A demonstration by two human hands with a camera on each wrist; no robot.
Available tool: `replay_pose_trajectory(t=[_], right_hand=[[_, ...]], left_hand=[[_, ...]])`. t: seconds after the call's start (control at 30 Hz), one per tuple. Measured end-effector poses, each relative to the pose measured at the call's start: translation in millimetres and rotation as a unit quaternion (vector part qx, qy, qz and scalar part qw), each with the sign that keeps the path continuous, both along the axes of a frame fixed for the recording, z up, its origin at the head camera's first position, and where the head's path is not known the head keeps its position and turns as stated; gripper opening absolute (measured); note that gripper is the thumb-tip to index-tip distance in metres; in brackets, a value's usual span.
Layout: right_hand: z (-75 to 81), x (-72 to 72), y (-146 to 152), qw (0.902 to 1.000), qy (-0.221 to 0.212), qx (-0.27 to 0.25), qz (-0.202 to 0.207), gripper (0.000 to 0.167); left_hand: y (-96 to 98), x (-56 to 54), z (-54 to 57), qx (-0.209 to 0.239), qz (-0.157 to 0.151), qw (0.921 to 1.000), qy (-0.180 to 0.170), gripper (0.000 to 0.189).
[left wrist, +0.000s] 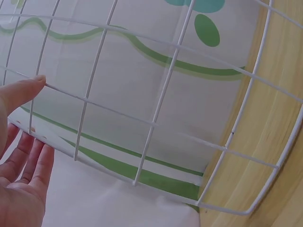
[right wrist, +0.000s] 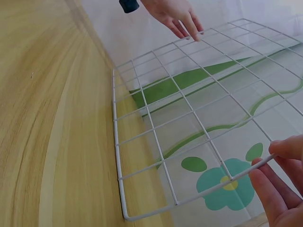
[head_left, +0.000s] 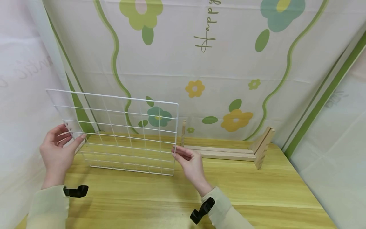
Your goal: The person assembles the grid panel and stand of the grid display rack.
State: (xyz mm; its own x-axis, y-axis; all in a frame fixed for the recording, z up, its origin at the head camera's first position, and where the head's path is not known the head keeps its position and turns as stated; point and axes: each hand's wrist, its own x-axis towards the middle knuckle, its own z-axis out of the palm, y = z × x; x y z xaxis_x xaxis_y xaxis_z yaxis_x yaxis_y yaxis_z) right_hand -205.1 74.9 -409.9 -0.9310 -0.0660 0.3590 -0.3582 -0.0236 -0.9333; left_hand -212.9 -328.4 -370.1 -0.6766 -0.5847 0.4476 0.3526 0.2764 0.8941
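A white wire grid (right wrist: 193, 112), rectangular and round-cornered, its thin rods crossing in open cells, stands tilted between 2 bare hands at the left of the head camera's frame. The left hand (head_left: 58, 149) clamps the panel's left edge, thumb on a wire and the other fingertips at the outer rod. The right hand (head_left: 191, 162) pinches the opposite edge, low on that side, between thumb and fingers. Whether the bottom rod touches the tabletop (head_left: 143, 203), a yellowish surface with streaked wood grain, cannot be told.

Right of center, a pale wooden stand (head_left: 226, 154) shows a long grooved bar, a slender upright at its left end and a slanted, wavy-edged side piece at its right; the right hand partly blocks its left end. The mesh crosses the lower left of a creased white cloth backdrop (head_left: 223, 66), printed with flowers, green wavy bands and sideways lettering that reads "Happy," all visible through the cells. Black wrist devices (head_left: 76, 191) sit on pale sleeves (head_left: 50, 203) along the lower edge.
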Motion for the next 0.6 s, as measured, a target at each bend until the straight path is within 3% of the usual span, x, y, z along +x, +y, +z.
replay_pose_trajectory(t=[0.1, 0.23, 0.43, 0.6], right_hand=[[-0.3, -2.1, 1, 0.9999, 0.008, 0.004, 0.004, 0.023], [3.8, -1.3, 2, 0.9999, 0.012, 0.009, 0.005, 0.022], [3.4, -3.6, 1, 0.9999, -0.006, 0.011, -0.002, 0.022], [22.2, 7.9, -1, 0.9995, -0.015, 0.027, -0.01, 0.021]], left_hand=[[-0.4, -0.1, -0.5, 0.047, -0.019, 0.9987, 0.008, 0.064], [-1.5, -0.2, -0.6, 0.073, -0.028, 0.9969, 0.005, 0.065], [1.4, 0.1, -1.8, 0.072, -0.031, 0.9968, 0.016, 0.069], [12.1, 5.3, 3.8, 0.044, -0.013, 0.9989, 0.012, 0.074]])
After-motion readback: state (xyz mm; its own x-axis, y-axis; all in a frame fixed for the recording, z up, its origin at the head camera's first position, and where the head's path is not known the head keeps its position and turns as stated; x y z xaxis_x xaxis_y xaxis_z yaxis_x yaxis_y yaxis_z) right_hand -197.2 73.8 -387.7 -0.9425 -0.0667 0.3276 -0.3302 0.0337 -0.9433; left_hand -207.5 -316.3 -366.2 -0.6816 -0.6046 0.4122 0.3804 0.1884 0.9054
